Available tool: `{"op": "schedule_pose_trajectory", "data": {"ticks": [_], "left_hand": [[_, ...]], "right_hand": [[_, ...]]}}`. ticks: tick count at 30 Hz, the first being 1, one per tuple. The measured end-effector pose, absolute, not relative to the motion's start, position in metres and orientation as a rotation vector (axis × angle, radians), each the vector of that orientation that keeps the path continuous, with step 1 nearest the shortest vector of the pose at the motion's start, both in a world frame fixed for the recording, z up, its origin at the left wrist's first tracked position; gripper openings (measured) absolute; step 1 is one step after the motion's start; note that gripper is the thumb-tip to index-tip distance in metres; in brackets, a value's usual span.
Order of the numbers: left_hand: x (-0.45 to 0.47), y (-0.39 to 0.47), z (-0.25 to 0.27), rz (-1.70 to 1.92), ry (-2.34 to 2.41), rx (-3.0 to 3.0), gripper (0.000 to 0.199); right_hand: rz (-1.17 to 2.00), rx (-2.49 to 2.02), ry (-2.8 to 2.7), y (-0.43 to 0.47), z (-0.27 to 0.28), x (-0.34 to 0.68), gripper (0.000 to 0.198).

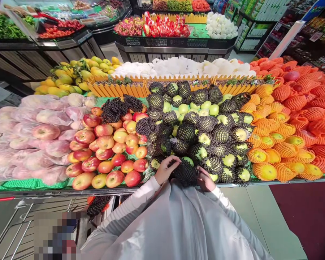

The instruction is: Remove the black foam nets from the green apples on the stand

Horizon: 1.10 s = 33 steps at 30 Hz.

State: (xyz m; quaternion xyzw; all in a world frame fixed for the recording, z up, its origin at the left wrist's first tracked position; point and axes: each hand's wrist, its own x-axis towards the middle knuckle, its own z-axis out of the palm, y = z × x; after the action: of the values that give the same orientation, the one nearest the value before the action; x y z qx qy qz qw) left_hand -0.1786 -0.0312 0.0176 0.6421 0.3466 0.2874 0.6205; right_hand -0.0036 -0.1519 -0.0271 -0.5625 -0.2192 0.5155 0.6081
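Note:
At the front edge of the produce stand, a bunched black foam net [184, 174] is held between both of my hands. My left hand [166, 170] pinches its left side, thumb and fingers together. The fingers of my right hand [206, 179] curl round its right side and are partly hidden by it. A bit of green apple [188, 161] shows at the net's upper edge; I cannot tell whether it sits inside the net. Just beyond my hands lies a pile of green apples in black nets [186, 132], some of them bare.
Red apples [105, 141] lie left of the green ones, with loose black nets [114, 110] on top. Wrapped pale-pink fruit [47, 117] is farther left. Orange-netted fruit [260, 156] lies to the right. A low orange fence [119, 87] runs behind. A metal cart [23, 220] stands at lower left.

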Motion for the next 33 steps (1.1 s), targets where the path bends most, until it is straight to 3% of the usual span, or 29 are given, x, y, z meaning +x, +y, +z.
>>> {"op": "schedule_pose_trajectory", "data": {"ticks": [8,16,27,33], "left_hand": [[-0.167,-0.026,-0.011,0.719,0.899,1.695,0.027],[-0.165,-0.036,-0.030,0.640,0.996,1.569,0.029],[-0.173,-0.041,0.036,0.890,0.692,1.422,0.046],[-0.172,-0.039,0.045,0.703,0.677,1.295,0.055]], "right_hand": [[0.915,-1.526,-0.522,-0.136,-0.045,-0.010,0.046],[0.823,-1.617,-0.646,-0.141,-0.051,-0.015,0.042],[0.899,-1.343,-0.749,-0.150,0.004,-0.013,0.033],[0.944,-1.333,-0.766,-0.152,0.015,-0.009,0.033]]}}
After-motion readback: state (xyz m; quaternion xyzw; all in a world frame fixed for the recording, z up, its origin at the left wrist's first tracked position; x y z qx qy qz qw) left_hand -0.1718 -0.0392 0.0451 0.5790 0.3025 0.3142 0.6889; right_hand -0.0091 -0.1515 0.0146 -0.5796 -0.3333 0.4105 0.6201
